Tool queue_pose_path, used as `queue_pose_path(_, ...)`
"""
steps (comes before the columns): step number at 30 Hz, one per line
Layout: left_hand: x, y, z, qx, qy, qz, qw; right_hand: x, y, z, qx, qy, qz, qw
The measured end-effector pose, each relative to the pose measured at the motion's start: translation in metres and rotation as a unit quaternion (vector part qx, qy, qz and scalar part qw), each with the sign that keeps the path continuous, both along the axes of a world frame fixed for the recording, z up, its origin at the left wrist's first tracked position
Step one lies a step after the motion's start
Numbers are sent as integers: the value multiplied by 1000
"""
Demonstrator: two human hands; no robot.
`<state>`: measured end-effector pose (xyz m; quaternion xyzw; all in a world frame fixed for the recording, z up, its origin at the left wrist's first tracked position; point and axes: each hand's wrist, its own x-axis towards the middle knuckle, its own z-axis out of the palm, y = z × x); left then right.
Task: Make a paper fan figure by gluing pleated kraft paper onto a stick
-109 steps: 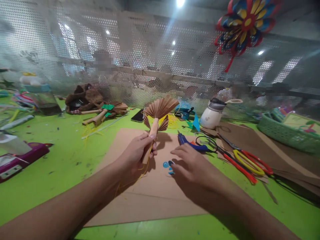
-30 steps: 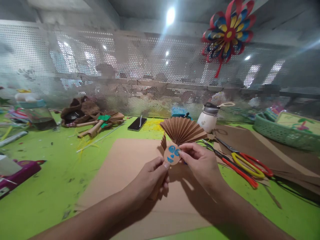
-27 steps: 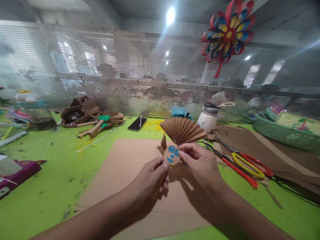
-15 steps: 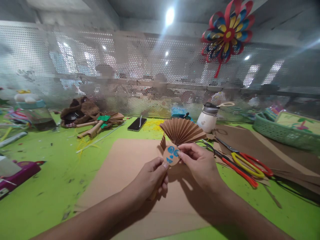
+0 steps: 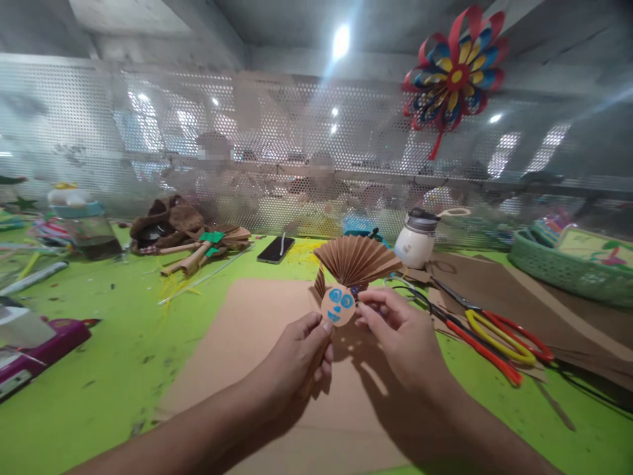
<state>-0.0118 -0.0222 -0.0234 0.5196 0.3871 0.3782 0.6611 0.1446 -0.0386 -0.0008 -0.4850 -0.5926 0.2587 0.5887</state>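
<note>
Your left hand [image 5: 295,351] pinches the face disc [image 5: 341,311], features done, over the cardboard [image 5: 257,323] toward its far edge; fastening and right hand [image 5: 408,338] grip, I cannot tell.

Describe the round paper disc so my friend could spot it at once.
On the green table, find the large tan sheet. Over it, between the left hand and right hand, the round disc sits just below a pleated brown fan in this view. Unlike the sheet and fan, it carries blue eyes, nose and mouth.

R hand [image 5: 403,333] now off disc eye [image 5: 348,301]
</note>
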Motion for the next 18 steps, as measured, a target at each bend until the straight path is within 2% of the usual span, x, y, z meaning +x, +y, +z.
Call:
queue_pose_path(3, -1, 1, -1, 5, -12, 9, 1000, -2, -3, -2, 16, -38, -8, 999)
queue_pose_path(6, -1, 1, -2, 5, -15, 9, 1000, -5, -4, -5, -29, -41, -7, 999)
queue_pose_path(10, -1, 1, -2, 8, -22, 0, 1000, -8, -1, -10, -110, -5, 21, 994)
queue_pose_path(18, 0, 0, -2, 15, -19, -10, 1000, -10, 1, -12, -171, 88, 66, 979)
